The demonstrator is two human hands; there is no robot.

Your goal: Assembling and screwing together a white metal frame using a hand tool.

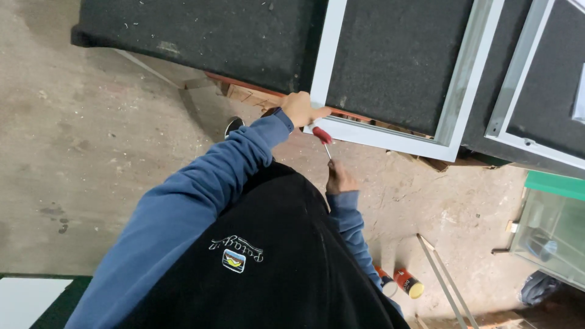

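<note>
At the frame (390,134) corner, left hand (300,109) gripping white rail, right hand (339,180) pinching red-handled screwdriver (324,139); red cans (407,283) below.

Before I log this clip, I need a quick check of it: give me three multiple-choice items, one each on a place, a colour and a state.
1. Where is the left hand?
A. On the corner of the white frame
B. On the floor
C. On a spray can

2. What colour is the screwdriver's handle?
A. Green
B. Red
C. White

3. How is the screwdriver?
A. Lying on the floor
B. Lying on the table
C. Held in the right hand

Answers:
1 A: the left hand grips the near corner of the white frame, which lies on the dark felt-covered table.
2 B: the screwdriver shows a red handle beside that corner.
3 C: the right hand is closed on its lower end, above the concrete floor.
</note>
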